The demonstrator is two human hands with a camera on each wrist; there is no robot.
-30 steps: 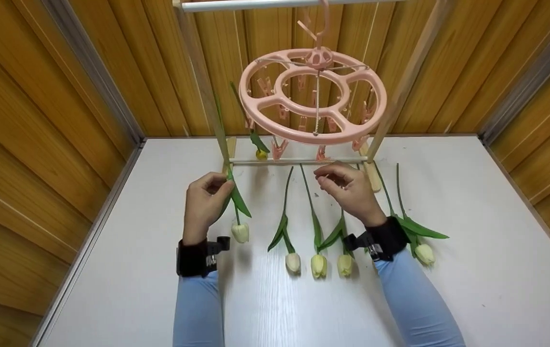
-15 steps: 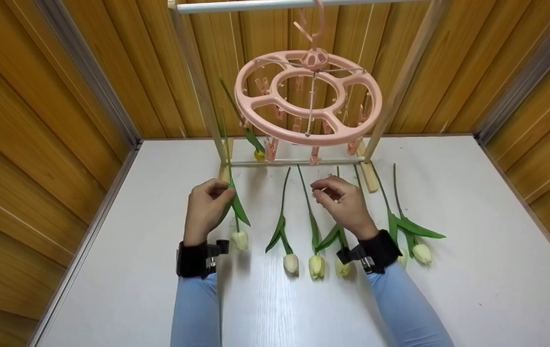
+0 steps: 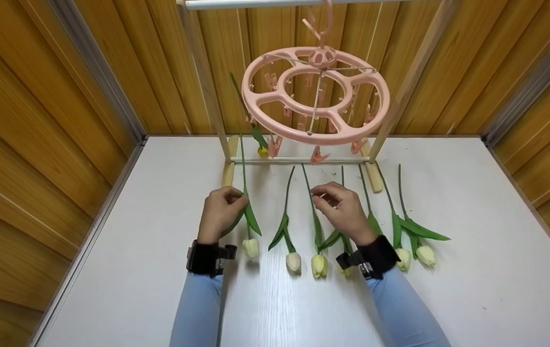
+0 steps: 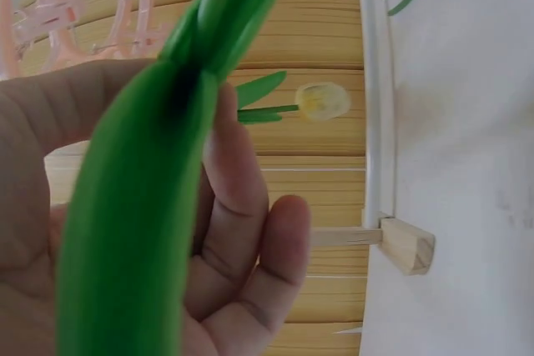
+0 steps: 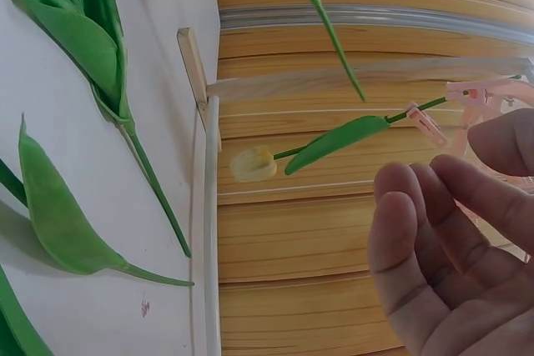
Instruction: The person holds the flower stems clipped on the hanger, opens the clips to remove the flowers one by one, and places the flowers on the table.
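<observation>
Pinching one tulip (image 3: 247, 212) at nine o'clock, the left hand (image 3: 220, 212) clamps its stem; right hand (image 3: 342, 209) hovers, fingers loosely apart (holding nothing). Five tulips (image 3: 289, 226) lie on the desk (image 3: 472, 270).

We see pink round peg hanger (image 3: 316, 96) hanging from white rail (image 3: 275, 4). Below hanger: wooden rack base (image 3: 299, 160), yellow tulip (image 3: 262, 151) clipped head-down. Beneath, on white table (image 3: 472, 202): row of pale tulips (image 3: 294, 261).
</observation>
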